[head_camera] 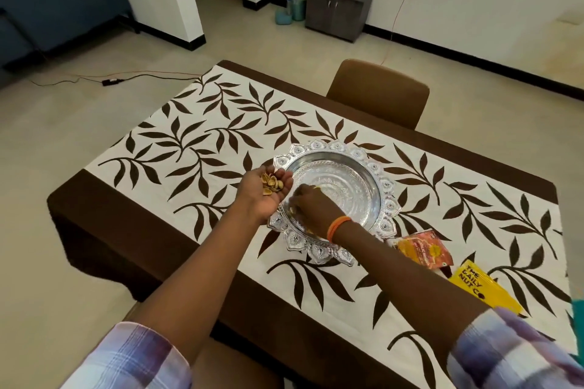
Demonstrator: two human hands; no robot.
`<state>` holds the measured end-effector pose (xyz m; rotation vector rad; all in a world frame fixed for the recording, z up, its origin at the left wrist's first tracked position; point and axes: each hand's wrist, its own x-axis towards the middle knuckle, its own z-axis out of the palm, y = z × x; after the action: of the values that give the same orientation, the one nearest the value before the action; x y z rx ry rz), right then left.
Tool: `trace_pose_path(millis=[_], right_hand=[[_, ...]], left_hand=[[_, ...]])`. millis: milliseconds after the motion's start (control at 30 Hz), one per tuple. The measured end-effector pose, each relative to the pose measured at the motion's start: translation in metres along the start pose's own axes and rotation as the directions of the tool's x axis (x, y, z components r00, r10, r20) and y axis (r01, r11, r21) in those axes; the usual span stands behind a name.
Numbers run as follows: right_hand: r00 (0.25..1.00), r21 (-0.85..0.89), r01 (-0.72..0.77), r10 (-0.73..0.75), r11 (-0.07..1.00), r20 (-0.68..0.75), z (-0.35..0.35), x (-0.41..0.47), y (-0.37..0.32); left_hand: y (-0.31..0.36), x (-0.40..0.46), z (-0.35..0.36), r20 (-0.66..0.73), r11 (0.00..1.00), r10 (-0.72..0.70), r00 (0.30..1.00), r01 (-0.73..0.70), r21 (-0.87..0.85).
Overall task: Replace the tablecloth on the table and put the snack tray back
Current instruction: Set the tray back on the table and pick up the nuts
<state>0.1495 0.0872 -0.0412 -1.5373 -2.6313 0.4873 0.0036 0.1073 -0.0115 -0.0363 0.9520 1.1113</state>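
Note:
A white tablecloth (202,148) with brown leaves and a brown border covers the table. On it stands a round silver snack tray (376,180) with an embossed rim. My left hand (268,191) is cupped palm up at the tray's left rim and holds several nut shells (271,182). My right hand (313,207), with an orange band on the wrist, reaches into the tray's near left side; its fingers are curled on small shell pieces there.
An orange snack packet (422,251) and a yellow nut packet (477,286) lie on the cloth right of the tray. A brown chair (377,91) stands at the far side. A small cabinet (338,8) and a floor cable (110,81) are beyond.

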Motion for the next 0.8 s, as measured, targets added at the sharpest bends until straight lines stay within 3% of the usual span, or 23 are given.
trace_pose_path(millis=[200,333,400,500,567,667,800], right_hand=[[0.980,-0.108,0.184,-0.174,0.977,0.095,0.005,-0.026,0.009],[0.962,-0.120,0.213,-0.187,0.970,0.199,-0.007,-0.059,0.039],[0.981,-0.102,0.132,-0.115,0.986,0.155,-0.015,-0.069,0.050],[0.992,0.087,-0.124,0.126,0.988,-0.016,-0.029,-0.068,0.063],[0.964,0.144,-0.265,0.259,0.953,0.063,-0.038,-0.063,0.072],[0.916,0.088,-0.352,0.324,0.932,0.237,-0.038,-0.056,0.070],[0.920,0.132,-0.364,0.334,0.922,0.204,-0.022,-0.045,0.054]], left_hand=[[-0.010,-0.001,-0.002,-0.008,0.999,-0.027,1.000,0.027,0.036],[-0.016,0.000,-0.003,0.014,0.998,-0.046,0.999,0.045,0.046],[-0.018,0.000,-0.002,0.015,0.998,-0.046,0.999,0.045,0.043],[-0.022,0.000,0.000,0.013,0.997,-0.055,0.998,0.054,0.053],[-0.024,-0.001,0.002,0.015,0.997,-0.055,0.998,0.054,0.060],[-0.028,-0.002,0.002,0.010,0.996,-0.058,0.998,0.058,0.066],[-0.030,-0.003,-0.001,-0.002,0.996,-0.061,0.998,0.061,0.062]])
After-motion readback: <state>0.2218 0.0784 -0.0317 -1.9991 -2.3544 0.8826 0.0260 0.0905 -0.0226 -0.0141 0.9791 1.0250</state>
